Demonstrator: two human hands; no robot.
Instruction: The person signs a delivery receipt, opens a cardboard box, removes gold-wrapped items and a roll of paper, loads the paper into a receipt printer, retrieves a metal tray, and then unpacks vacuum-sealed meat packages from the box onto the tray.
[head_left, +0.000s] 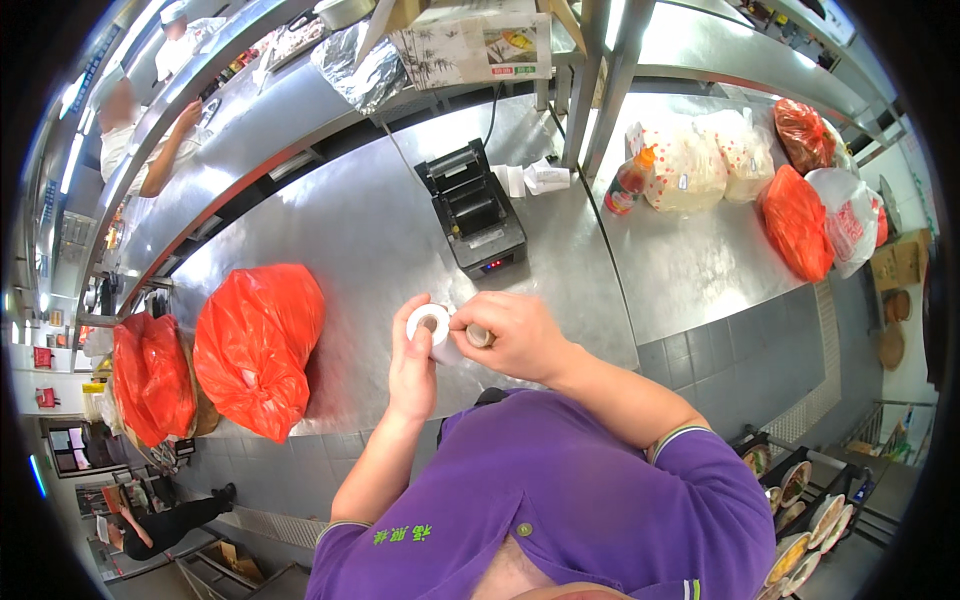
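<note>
My left hand (414, 367) grips a white paper roll (444, 346), its hollow core facing up and my thumb at the core. Against the roll's right side, my right hand (517, 334) has its fingertips at the paper's edge, while its curled fingers hold a small bare cardboard core (480, 335). Just beyond both hands, a black receipt printer (476, 214) stands on the steel table (360, 217) with its cover up and small lights lit on its front. Crumpled white paper slips (546, 177) lie behind the printer.
Tied red plastic bags (259, 345) stand at the left. A sauce bottle (630, 180), dotted bags (682, 161) and more filled bags stand at the right. A black cable (611, 251) crosses the table. Steel shelf posts rise behind. People are across the counter and at the lower left.
</note>
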